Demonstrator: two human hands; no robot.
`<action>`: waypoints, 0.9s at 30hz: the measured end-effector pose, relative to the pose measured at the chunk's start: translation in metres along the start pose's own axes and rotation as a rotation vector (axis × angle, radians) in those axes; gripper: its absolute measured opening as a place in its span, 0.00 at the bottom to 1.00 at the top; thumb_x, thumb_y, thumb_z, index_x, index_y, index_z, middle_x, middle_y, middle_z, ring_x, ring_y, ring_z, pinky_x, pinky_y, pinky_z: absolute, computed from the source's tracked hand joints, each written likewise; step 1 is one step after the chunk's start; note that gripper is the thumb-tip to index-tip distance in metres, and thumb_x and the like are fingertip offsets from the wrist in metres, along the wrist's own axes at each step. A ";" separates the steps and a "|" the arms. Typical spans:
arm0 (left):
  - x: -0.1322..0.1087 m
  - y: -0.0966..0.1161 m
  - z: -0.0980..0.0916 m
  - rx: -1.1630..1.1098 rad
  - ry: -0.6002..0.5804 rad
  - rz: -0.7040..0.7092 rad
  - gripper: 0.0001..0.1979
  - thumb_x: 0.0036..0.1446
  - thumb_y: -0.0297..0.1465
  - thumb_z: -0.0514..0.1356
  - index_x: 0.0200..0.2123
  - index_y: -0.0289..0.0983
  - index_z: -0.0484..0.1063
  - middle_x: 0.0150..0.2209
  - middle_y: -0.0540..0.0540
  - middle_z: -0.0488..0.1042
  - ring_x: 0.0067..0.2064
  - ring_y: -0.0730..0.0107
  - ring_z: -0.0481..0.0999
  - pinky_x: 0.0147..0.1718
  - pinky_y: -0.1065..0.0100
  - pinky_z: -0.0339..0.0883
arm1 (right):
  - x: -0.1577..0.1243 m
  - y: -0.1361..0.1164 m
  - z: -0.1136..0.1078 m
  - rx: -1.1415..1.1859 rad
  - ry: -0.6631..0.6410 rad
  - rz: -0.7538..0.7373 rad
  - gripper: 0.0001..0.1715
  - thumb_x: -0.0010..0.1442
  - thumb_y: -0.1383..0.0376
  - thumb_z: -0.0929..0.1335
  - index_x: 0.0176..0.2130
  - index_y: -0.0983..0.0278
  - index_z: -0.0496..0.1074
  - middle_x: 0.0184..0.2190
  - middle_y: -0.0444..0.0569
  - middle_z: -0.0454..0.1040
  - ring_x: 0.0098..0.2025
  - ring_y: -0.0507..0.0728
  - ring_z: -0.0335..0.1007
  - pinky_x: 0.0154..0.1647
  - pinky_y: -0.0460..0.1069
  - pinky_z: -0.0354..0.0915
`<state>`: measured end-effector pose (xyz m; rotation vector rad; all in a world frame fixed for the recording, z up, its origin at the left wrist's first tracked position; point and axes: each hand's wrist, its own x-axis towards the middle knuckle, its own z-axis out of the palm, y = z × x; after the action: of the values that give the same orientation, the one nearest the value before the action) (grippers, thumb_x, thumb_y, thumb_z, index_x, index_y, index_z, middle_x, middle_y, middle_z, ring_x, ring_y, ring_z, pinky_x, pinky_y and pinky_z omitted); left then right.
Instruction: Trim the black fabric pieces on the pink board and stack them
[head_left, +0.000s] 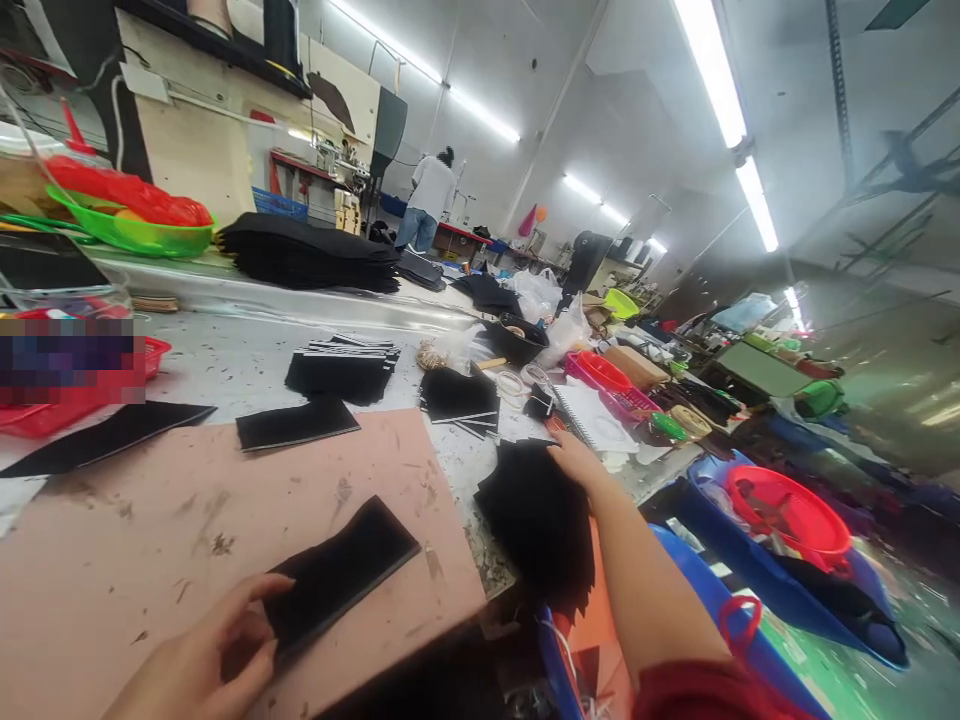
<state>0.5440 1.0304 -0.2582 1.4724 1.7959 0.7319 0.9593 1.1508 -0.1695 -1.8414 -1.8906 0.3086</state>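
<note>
My left hand (214, 650) pinches the near end of a black rectangular piece (341, 575) over the pink board (187, 520). My right hand (574, 460) reaches to the far right edge of a fanned stack of black pieces (532, 520) at the table's edge; its fingertips are partly hidden, and what they grip cannot be made out. Another black piece (296, 424) lies at the board's back edge, and a long one (112, 435) lies at the left. Behind the board are two more stacks, one with white edges (341, 370), the other (459, 395) nearer the right.
A red basket (154, 360) stands at the left, below a green bowl (135, 235). A thick black stack (307, 250) lies on the back ledge. An open notebook (592, 420) and a pink basket (626, 400) are beyond my right hand. Blue bins (795, 580) stand at the right. A person (431, 195) stands far back.
</note>
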 end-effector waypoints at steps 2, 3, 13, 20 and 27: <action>-0.006 0.013 -0.008 0.050 -0.145 -0.018 0.22 0.38 0.43 0.51 0.39 0.45 0.68 0.20 0.54 0.71 0.27 0.63 0.72 0.33 0.65 0.64 | 0.006 0.011 0.003 -0.083 0.042 -0.006 0.06 0.52 0.67 0.64 0.26 0.60 0.71 0.30 0.53 0.75 0.40 0.64 0.72 0.44 0.60 0.62; -0.009 0.018 -0.012 0.090 -0.210 -0.032 0.23 0.39 0.43 0.51 0.40 0.44 0.68 0.20 0.54 0.71 0.26 0.63 0.72 0.32 0.65 0.64 | 0.004 0.013 0.005 -0.116 0.060 -0.019 0.06 0.52 0.67 0.64 0.25 0.60 0.70 0.30 0.53 0.75 0.40 0.64 0.72 0.45 0.61 0.61; -0.033 0.013 -0.022 0.382 0.024 0.675 0.19 0.53 0.23 0.46 0.38 0.39 0.74 0.40 0.45 0.76 0.43 0.66 0.74 0.42 0.67 0.68 | -0.081 -0.041 -0.051 -0.080 0.022 -0.146 0.14 0.58 0.54 0.59 0.33 0.59 0.68 0.22 0.50 0.71 0.24 0.62 0.68 0.25 0.53 0.62; -0.043 0.013 -0.026 0.315 -0.060 0.739 0.16 0.53 0.20 0.47 0.36 0.39 0.71 0.39 0.46 0.76 0.43 0.66 0.73 0.43 0.65 0.70 | -0.091 -0.165 0.031 0.167 -0.898 -0.731 0.17 0.64 0.62 0.56 0.30 0.62 0.68 0.27 0.47 0.71 0.29 0.54 0.67 0.31 0.46 0.64; -0.057 0.002 -0.030 0.362 0.078 0.986 0.15 0.55 0.18 0.47 0.32 0.34 0.72 0.35 0.43 0.76 0.39 0.67 0.74 0.41 0.68 0.70 | -0.104 -0.198 0.100 -0.143 -0.824 -0.759 0.10 0.62 0.64 0.61 0.34 0.62 0.70 0.47 0.48 0.68 0.33 0.53 0.68 0.33 0.48 0.63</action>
<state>0.5276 0.9745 -0.2295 2.6471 1.2008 0.9432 0.7357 1.0520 -0.1793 -0.9620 -3.0530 0.7408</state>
